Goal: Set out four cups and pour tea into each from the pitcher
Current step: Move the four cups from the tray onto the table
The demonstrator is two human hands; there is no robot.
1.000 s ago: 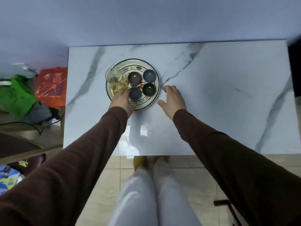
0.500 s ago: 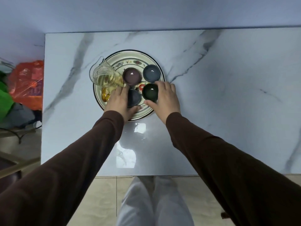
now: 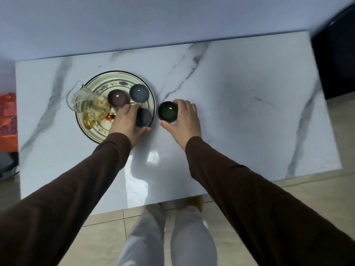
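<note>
Nearest on the marble table point(image 3: 230, 131), the right hand point(image 3: 185, 120) grips the green cup point(image 3: 167, 113) by its sides just off the plate point(image 3: 92, 131), while the left hand point(image 3: 125, 121) curls around the dark cup point(image 3: 143, 117) at the plate's near edge. These small glazed cups look light, slick and chippable, so a side grip below the rim seems safest. Farther back, the purple cup point(image 3: 117, 97), blue cup point(image 3: 139, 92) and glass pitcher point(image 3: 86, 101) of tea sit on the plate; the pitcher is likely heavier and best taken by its handle.

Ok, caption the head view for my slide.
Right hand grips dark green cup off the plate; left hand grips another.
</note>
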